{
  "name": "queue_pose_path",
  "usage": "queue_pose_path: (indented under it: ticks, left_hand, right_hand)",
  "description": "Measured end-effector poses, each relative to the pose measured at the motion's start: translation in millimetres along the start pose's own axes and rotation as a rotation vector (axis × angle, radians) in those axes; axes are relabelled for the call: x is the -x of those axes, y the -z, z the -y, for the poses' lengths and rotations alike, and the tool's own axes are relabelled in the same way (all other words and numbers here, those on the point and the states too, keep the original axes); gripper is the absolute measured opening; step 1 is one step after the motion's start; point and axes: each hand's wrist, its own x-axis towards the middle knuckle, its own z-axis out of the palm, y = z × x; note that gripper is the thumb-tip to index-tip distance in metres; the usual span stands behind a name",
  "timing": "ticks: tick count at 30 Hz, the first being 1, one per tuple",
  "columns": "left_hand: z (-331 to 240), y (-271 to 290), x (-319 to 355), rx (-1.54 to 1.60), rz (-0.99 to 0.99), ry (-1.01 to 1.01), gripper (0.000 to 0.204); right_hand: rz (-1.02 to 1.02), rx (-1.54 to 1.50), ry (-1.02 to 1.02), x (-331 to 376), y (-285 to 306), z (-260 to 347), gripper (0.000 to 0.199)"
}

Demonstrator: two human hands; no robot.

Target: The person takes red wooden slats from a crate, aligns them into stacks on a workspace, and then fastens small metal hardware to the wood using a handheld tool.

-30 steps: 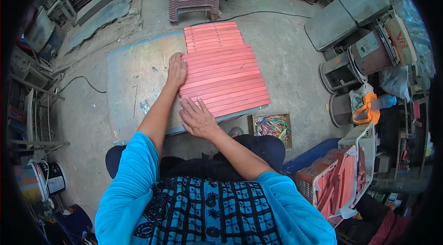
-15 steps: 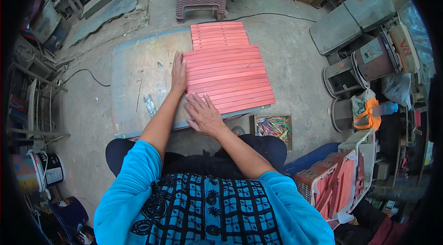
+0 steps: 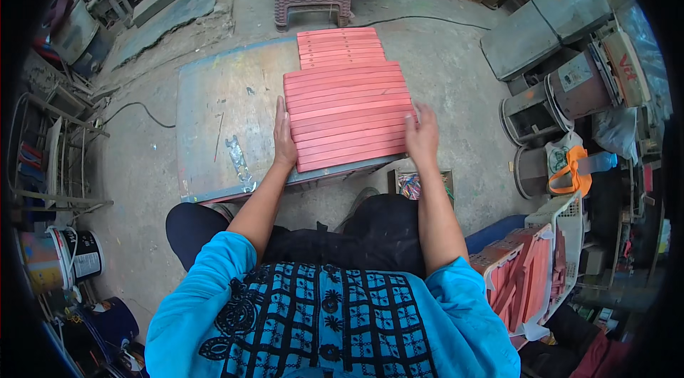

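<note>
Red-painted wooden slats lie side by side in a flat row on a low worn board, their right part reaching toward its edge. Along the row's left ends rests my left hand, fingers straight and close together. My right hand is at the right ends, slightly blurred, with its fingers stretched along them and its thumb toward the slats. Neither hand is closed round a slat. Beyond the row lies a second group of shorter red slats with small dark holes, partly covered by the nearer ones.
A box of thin colourful pieces sits by my right forearm. To the right stand a crate of red slats, an orange bag and a grey metal box. A plastic stool is ahead; paint buckets stand left.
My right hand has moved from the slats' near left corner to their right ends. My left hand has slid nearer along the left ends. The slats' right ends now line up more narrowly.
</note>
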Motion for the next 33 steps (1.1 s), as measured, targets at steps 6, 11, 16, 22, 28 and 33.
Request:
queue_pose_path:
  ticks: [6, 11, 16, 22, 28, 33]
  left_hand:
    - [-3.5, -6.8, -0.7, 0.013, 0.018, -0.013, 0.051]
    - [-7.5, -4.8, -0.1, 0.031, 0.020, -0.012, 0.052]
    - [-9.7, -7.2, 0.6, 0.040, 0.026, -0.013, 0.053]
    - [-11.8, -7.0, 6.2, 0.054, 0.024, -0.002, 0.055]
    - [-14.1, -8.1, 13.4, 0.092, 0.036, 0.021, 0.056]
    - [-19.4, -11.8, 17.3, 0.056, 0.026, 0.024, 0.056]
  right_hand:
    - [0.066, -0.368, -0.680, -12.6, 12.3, -52.1, 0.048]
    - [0.175, -0.552, -0.874, -17.3, 20.3, -37.9, 0.050]
    - [0.182, -0.636, -0.910, -19.1, 12.7, -48.0, 0.050]
    - [0.300, -0.643, -0.906, -19.2, 10.6, -57.8, 0.062]
    - [0.330, -0.684, -0.923, -19.3, 6.9, -63.8, 0.062]
    - [0.338, -0.705, -0.909, -20.2, 0.3, -72.6, 0.062]
